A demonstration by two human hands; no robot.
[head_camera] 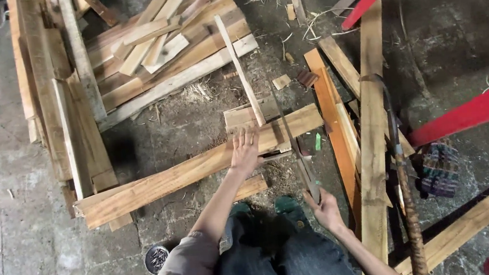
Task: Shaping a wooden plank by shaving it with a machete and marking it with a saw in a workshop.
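My left hand (244, 151) lies flat, fingers spread, on a long wooden plank (159, 184) that runs across the floor in front of me. A thin wooden slat (240, 69) leans up from under that hand toward the wood pile. My right hand (325, 210) grips the handle of a long thin blade, apparently a hand saw (291, 139), which reaches forward across the plank's right end. Short boards (246, 114) are stacked just beyond the plank. My knees in dark trousers fill the bottom centre.
A big pile of planks and offcuts (152, 45) lies at the upper left. More boards (370, 131) stand to the right with a long-handled tool (407, 199). Red metal bars (469, 113) cross the right side. A round tin of nails (156, 258) sits on the concrete floor.
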